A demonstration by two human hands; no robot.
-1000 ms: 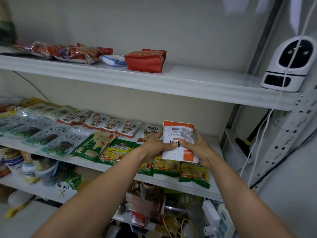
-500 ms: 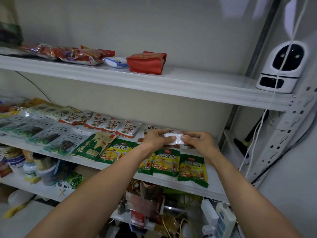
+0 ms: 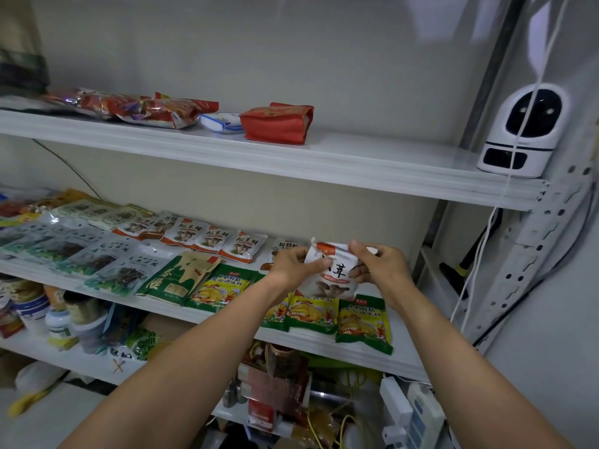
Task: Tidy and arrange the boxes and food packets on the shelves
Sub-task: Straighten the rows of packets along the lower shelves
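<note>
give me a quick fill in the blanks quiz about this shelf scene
1. The left hand and right hand hold a white packet printed with ____.
2. The red bag lies on the ____ shelf.
3. The duck packets below the hands are mainly ____.
4. The white camera stands at that shelf's ____ end.
Missing words: mushrooms; top; green; right.

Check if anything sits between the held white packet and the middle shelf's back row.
Nothing visible: the left hand and right hand hold the white packet right beside the back row's last packet; the shelf spot behind it is hidden.
</note>
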